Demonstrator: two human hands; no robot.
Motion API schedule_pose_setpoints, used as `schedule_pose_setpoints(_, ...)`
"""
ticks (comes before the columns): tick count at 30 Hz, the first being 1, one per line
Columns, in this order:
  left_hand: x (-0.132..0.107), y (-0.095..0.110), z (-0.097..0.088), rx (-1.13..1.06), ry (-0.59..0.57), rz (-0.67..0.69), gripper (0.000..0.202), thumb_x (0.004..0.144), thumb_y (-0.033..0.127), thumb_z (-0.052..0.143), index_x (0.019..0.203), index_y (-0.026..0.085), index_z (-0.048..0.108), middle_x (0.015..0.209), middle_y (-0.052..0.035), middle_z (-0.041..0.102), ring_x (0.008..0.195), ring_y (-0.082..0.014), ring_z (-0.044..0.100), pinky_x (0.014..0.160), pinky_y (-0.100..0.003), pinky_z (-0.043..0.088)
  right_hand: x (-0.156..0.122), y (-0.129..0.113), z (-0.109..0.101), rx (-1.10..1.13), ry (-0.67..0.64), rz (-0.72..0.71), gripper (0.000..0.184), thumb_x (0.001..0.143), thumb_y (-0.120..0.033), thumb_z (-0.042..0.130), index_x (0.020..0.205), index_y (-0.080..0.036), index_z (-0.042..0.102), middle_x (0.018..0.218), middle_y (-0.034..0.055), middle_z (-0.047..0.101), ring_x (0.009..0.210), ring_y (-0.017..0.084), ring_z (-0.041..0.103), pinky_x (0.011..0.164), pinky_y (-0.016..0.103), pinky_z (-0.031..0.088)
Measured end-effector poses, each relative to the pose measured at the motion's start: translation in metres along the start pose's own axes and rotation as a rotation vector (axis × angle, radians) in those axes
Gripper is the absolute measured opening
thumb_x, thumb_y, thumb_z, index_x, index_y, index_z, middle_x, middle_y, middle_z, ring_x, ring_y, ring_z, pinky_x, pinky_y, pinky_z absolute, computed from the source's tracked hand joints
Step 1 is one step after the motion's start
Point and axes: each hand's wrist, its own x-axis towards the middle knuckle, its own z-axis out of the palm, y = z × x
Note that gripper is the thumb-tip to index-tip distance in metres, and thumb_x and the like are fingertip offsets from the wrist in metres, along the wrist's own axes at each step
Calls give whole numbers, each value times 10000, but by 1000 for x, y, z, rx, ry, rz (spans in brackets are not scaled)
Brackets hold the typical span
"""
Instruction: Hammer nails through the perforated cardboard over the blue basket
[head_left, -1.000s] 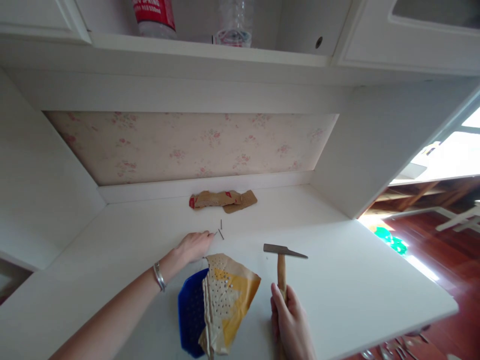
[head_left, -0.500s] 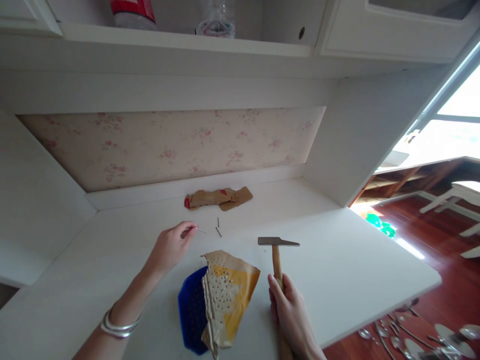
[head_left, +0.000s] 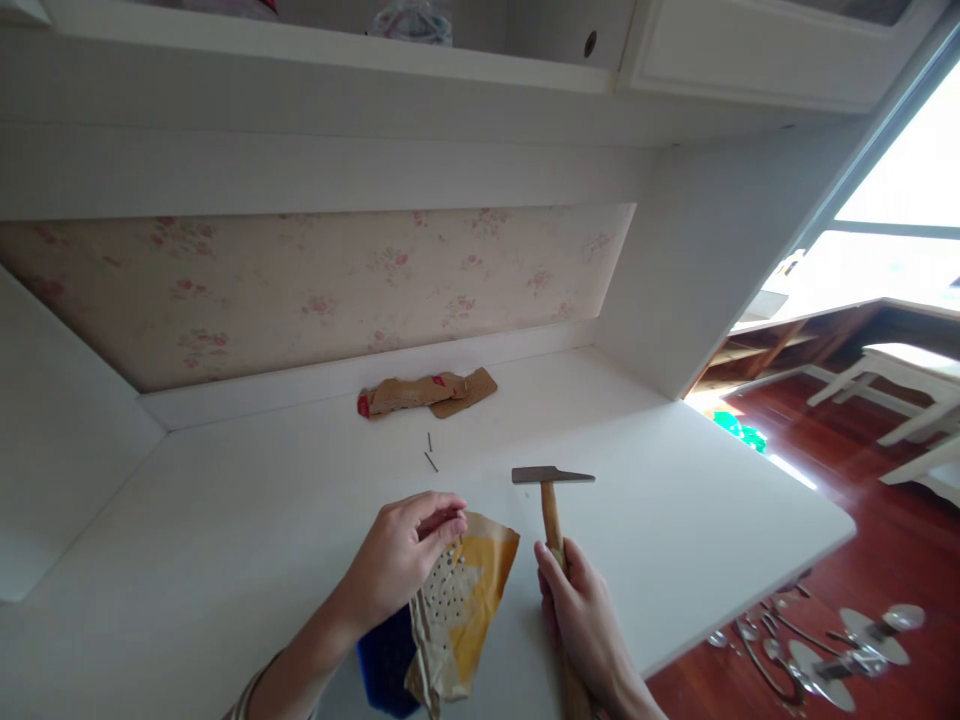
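My left hand (head_left: 405, 560) is closed in a pinch on a thin nail, mostly hidden by the fingers, above the upper part of a torn cardboard piece (head_left: 491, 575). Whether the nail's tip touches the cardboard I cannot tell. Many small holes dot the cardboard, which is partly yellow and rests over a blue plastic basket (head_left: 386, 660). Wrapped round the wooden handle of a hammer (head_left: 551, 515), my right hand (head_left: 581, 610) keeps it low over the white tabletop, head pointing away from me. Two loose nails (head_left: 431, 462) lie beyond my left hand.
Crumpled brown cardboard (head_left: 427, 392) lies near the back panel. A white shelf (head_left: 337, 45) runs overhead, with a side panel (head_left: 712, 230) at right. The white tabletop (head_left: 675, 500) ends at a rounded right corner. Shiny lamp-like parts (head_left: 840, 650) lie on the red floor.
My left hand has moved right and toward me, carrying the nail from beside the loose nails to the holed cardboard. My right hand still grips the hammer. The view has tilted down slightly.
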Motion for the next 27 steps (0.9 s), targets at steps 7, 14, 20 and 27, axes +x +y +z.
schedule_pose_setpoints(7,-4,-3,2,157,-9,64,193,933,350,587,1029,251,723,972,-13,767,857,-171,723,764,-243,591,0,1,0,-24,-20,1,409,922,-576,495,699,-242,414,498,-99,457,398,83,420,377,186,324)
schedule_pose_setpoints(14,-4,-6,2,221,18,167,173,975,282,533,1037,248,692,984,-10,745,885,-149,694,853,-234,538,-2,1,-2,-4,-19,25,420,898,-593,528,689,-244,422,470,-98,463,381,86,416,358,186,320)
schedule_pose_setpoints(20,-5,-6,3,236,14,207,184,985,243,509,1053,255,680,999,-9,740,902,-149,690,853,-230,526,-6,-13,6,88,-35,81,463,877,-652,509,696,-227,498,380,-106,414,316,69,346,322,172,281)
schedule_pose_setpoints(27,-6,-6,2,237,20,187,158,976,251,537,1041,263,681,996,16,739,905,-130,691,853,-202,518,-14,-31,26,227,-133,138,411,839,-612,599,782,-232,454,310,-140,391,230,39,284,272,140,178)
